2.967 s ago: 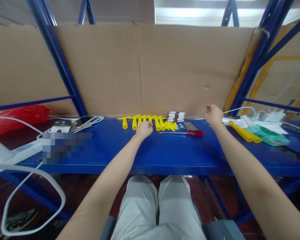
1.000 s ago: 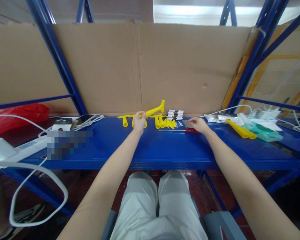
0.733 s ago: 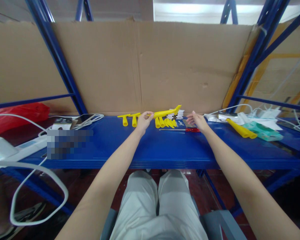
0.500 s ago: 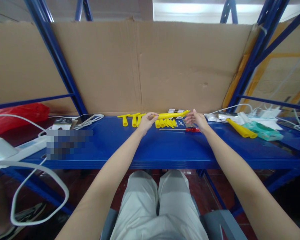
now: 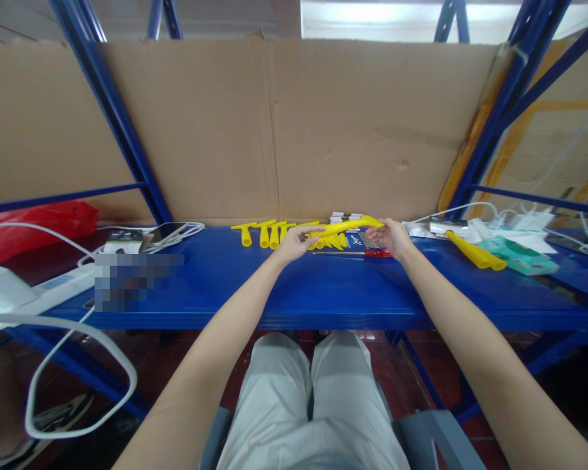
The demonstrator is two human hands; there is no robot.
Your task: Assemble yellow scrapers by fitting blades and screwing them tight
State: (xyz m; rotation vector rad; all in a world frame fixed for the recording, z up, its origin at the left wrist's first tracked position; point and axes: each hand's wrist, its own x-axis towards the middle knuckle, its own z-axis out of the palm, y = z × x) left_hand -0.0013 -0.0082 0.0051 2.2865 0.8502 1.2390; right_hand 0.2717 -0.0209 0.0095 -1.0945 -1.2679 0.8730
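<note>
A long yellow plastic tube-like piece (image 5: 345, 228) with a bent, flattened right end is held above the blue shelf. My left hand (image 5: 293, 245) pinches its left end between thumb and fingers. At the bent end, my right hand (image 5: 393, 241) has its thumb and fingers closed on the tip. Several yellow T-shaped pieces (image 5: 264, 236) stand in a row left of my left hand. Under the held piece lie more yellow pieces (image 5: 334, 242), partly covered. A screwdriver with a red handle (image 5: 376, 253) lies below my right hand.
A cardboard sheet (image 5: 200, 130) backs the blue shelf (image 5: 343, 287). To the right lie yellow tubes (image 5: 474, 251) and a green plastic packet (image 5: 519, 256). White cables, a power strip (image 5: 53, 287) and a red bag (image 5: 44, 228) occupy the left. Blue posts rise on both sides.
The yellow piece has shifted right and slightly down at its left end. My right hand, open and apart before, now closes on its bent end. My left hand still grips the other end.
</note>
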